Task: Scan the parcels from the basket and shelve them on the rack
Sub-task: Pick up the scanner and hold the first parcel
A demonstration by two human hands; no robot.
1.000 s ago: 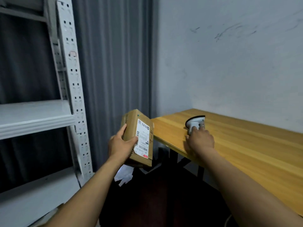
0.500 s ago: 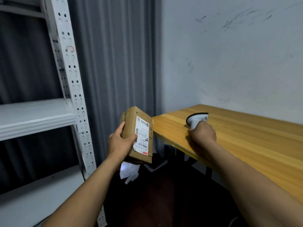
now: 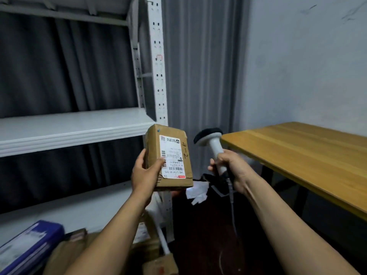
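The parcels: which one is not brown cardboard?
The blue parcel at the bottom left edge. The box that the left hand holds and the parcels below it are brown.

The small print on the label (image 3: 172, 155) of the parcel (image 3: 174, 184) is too blurred to read, the thumb of the left hand (image 3: 144, 175) partly covers a barcode, and the brown boxes (image 3: 65, 253) below are blurred and cut off by the lower edge.

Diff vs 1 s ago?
The right hand has lifted the scanner off the table and now holds it up beside the box. The left hand still grips the box, label toward the camera.
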